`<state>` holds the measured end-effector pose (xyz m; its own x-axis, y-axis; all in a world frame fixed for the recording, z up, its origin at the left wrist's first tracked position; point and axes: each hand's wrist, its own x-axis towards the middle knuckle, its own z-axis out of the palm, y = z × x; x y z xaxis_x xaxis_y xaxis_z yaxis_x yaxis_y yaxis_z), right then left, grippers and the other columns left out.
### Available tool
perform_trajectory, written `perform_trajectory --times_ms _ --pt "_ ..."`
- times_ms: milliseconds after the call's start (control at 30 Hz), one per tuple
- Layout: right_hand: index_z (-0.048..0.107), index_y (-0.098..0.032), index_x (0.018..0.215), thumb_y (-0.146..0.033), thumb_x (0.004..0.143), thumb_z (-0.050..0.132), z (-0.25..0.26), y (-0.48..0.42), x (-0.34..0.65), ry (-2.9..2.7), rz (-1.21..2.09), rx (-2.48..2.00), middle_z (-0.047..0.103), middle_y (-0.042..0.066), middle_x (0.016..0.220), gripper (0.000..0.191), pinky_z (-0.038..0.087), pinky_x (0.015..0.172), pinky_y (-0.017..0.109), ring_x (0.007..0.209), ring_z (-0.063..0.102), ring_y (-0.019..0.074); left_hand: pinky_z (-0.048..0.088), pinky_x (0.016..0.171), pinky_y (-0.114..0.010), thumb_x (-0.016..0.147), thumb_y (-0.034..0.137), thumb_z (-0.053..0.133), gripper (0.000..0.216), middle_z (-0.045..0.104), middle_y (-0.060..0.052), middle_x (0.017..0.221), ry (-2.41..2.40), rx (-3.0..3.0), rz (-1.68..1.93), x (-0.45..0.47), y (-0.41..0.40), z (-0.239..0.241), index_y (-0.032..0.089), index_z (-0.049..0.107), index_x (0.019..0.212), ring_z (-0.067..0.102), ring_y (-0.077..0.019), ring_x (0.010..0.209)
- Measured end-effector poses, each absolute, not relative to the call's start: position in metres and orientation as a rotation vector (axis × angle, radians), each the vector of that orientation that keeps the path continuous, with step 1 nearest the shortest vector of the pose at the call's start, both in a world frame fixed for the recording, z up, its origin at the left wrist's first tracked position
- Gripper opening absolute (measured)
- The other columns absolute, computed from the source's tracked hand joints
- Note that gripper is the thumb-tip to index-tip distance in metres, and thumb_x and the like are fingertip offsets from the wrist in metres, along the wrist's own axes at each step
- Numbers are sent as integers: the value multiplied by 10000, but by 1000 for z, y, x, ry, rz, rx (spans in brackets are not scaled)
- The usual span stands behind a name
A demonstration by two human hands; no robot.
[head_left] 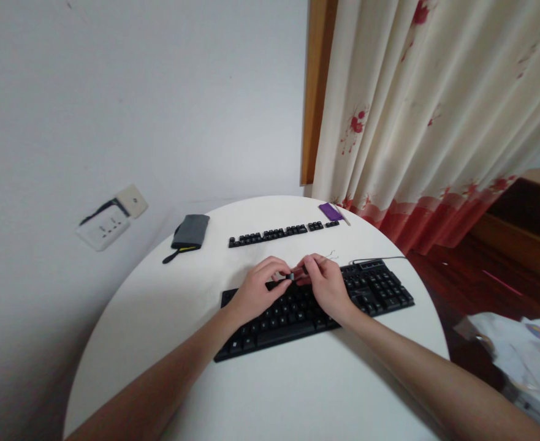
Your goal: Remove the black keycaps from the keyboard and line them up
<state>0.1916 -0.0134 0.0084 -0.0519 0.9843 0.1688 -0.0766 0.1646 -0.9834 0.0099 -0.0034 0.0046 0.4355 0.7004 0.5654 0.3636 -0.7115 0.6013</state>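
Note:
A black keyboard [292, 327] lies at a slant on the white table, some of its upper part hidden behind my hands. Over it, my left hand [258, 291] pinches a small dark keycap [290, 277] between thumb and fingertips. My right hand [327, 285] is closed close beside it, gripping a wire keycap puller [331, 255] whose thin bent wires stick out behind the fingers. A small dark piece also shows at the right fingertips. Beyond the keyboard, a row of loose black keycaps [274, 235] is lined up in groups.
The round white table [168, 343] stands against the wall. A grey cloth pouch [191, 231] lies at the back left, a purple cloth [330, 212] with a thin stick at the back right. The keyboard cable [380, 258] runs off the right edge. Curtains [389, 122] hang behind.

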Motion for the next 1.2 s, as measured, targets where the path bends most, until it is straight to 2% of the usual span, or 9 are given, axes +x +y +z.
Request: perform_trajectory --times_ms 100,233,367,533,767,900,967,1033,1200 --pt "611 -170 803 -542 883 572 6 -8 192 -1085 1271 -1019 692 54 695 382 574 621 317 598 654 176 542 758 -285 874 136 598 104 665 -53 948 911 2313 1233 10 -5 4 181 628 963 624 -153 869" --pt "601 -172 732 -490 921 523 5 -4 198 -1194 1083 -1008 690 74 784 379 562 730 323 743 653 184 547 745 -292 862 148 610 82 685 -49 906 956 2312 1270 9 -6 5 178 634 934 633 -152 822" --pt "661 -183 941 -337 982 458 12 -8 207 -1595 825 -967 655 45 832 258 509 772 312 778 618 167 553 746 -283 874 167 628 58 700 -53 913 941 2306 1276 9 -6 7 177 655 924 649 -154 834" --pt "689 -220 1037 -170 924 549 20 -15 212 -2001 599 -886 640 48 938 186 475 806 312 869 605 177 546 734 -278 872 210 670 89 704 -47 914 1001 2285 1285 8 -4 5 174 669 953 643 -147 796" --pt "678 -218 976 -203 877 667 19 -15 212 -2078 544 -937 664 46 940 101 482 798 320 886 625 198 551 753 -289 845 287 722 147 720 -30 885 1047 2225 1222 5 -2 1 187 675 941 650 -152 766" --pt "671 -207 920 -219 842 709 27 -6 222 -2030 483 -978 668 35 896 88 470 753 302 827 612 185 540 811 -304 959 292 553 160 731 -53 944 1072 2178 1222 3 -5 4 183 666 994 674 -170 855" --pt "679 -200 905 -222 818 725 32 10 239 -2003 400 -1028 669 31 875 101 457 720 294 769 588 172 528 832 -305 1002 268 453 224 726 -56 939 1090 2171 1220 3 -5 5 179 658 1003 676 -170 888" --pt "700 -194 907 -233 803 724 36 37 266 -1984 296 -1121 673 30 859 114 444 686 292 709 561 163 524 818 -300 1009 257 427 239 717 -52 905 1092 2197 1205 2 -5 5 176 651 999 674 -167 867" --pt "759 -173 933 -273 770 727 26 123 342 -1984 89 -1506 695 59 892 195 453 710 294 776 608 194 507 797 -291 996 224 441 219 704 -44 895 1032 2337 1093 2 -5 6 184 654 974 654 -165 856"
